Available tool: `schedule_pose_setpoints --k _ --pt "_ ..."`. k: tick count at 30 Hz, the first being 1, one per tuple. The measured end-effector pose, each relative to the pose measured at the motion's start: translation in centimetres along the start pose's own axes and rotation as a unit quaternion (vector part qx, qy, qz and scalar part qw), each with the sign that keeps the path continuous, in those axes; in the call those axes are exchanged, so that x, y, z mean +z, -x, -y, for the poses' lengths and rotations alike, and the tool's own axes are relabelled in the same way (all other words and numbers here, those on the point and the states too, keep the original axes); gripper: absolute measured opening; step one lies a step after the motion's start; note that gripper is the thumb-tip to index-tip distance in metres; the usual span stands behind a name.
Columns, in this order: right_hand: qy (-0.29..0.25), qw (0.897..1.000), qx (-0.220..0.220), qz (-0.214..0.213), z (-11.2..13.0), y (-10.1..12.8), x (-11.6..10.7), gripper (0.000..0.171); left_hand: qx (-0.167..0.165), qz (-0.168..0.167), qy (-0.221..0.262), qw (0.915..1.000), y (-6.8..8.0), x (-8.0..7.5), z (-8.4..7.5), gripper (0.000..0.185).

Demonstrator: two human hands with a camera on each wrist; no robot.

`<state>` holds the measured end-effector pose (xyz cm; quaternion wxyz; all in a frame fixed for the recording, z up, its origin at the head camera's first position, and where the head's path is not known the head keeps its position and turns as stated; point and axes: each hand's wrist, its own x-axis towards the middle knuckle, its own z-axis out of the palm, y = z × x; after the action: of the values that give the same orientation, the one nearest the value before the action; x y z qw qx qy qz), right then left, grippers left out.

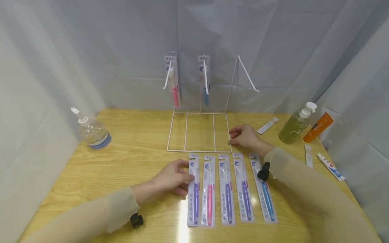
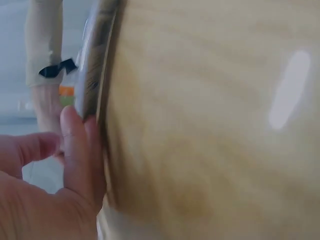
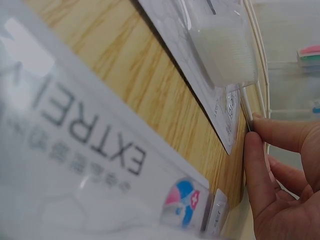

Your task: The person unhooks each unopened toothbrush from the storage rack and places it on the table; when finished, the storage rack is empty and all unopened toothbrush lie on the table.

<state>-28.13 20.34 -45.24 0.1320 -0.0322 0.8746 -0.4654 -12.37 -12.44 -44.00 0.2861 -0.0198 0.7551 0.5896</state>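
Observation:
Several packaged toothbrushes lie in a row on the table. My left hand (image 1: 173,178) is at the left edge of the leftmost purple toothbrush (image 1: 196,202). In the left wrist view, its fingers (image 2: 80,165) reach straight to the package edge, the thumb held apart. With thumb and forefinger, my right hand (image 1: 247,137) pinches the white wire display rack (image 1: 200,151) at the right side of its base; the right wrist view shows the fingertips (image 3: 257,145) meeting at the wire. A pink toothbrush (image 1: 175,96) hangs from the rack's left hook, a blue one (image 1: 205,98) from the middle hook.
A clear pump bottle (image 1: 95,135) stands at the left. On the right are a green pump bottle (image 1: 293,126), an orange tube (image 1: 318,127), a toothpaste tube (image 1: 331,167) and two small packets, one a white-and-tan packet (image 1: 267,125). Grey curtains surround the table.

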Motion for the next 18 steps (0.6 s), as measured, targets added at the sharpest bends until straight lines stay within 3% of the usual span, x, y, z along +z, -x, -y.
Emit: schedule_pose_setpoints --k 4,8,13,18 --pt "-0.001 1.0 -0.003 0.0 0.0 0.0 -0.1 0.051 -0.001 -0.006 -0.077 0.997 0.2 -1.4 -0.8 0.061" --pt "-0.001 1.0 -0.007 0.001 -0.1 0.0 -0.1 0.051 0.032 -0.011 -0.123 0.9918 -0.2 -3.0 -1.6 0.049" --pt "-0.002 1.0 -0.009 0.002 -0.1 0.0 0.0 0.051 0.133 -0.047 -0.108 0.984 -2.1 -4.3 -4.0 0.044" --pt "-0.003 1.0 -0.011 0.0 -0.1 0.0 0.1 0.051 0.251 -0.128 -0.082 0.956 -5.5 -5.0 -8.3 0.041"
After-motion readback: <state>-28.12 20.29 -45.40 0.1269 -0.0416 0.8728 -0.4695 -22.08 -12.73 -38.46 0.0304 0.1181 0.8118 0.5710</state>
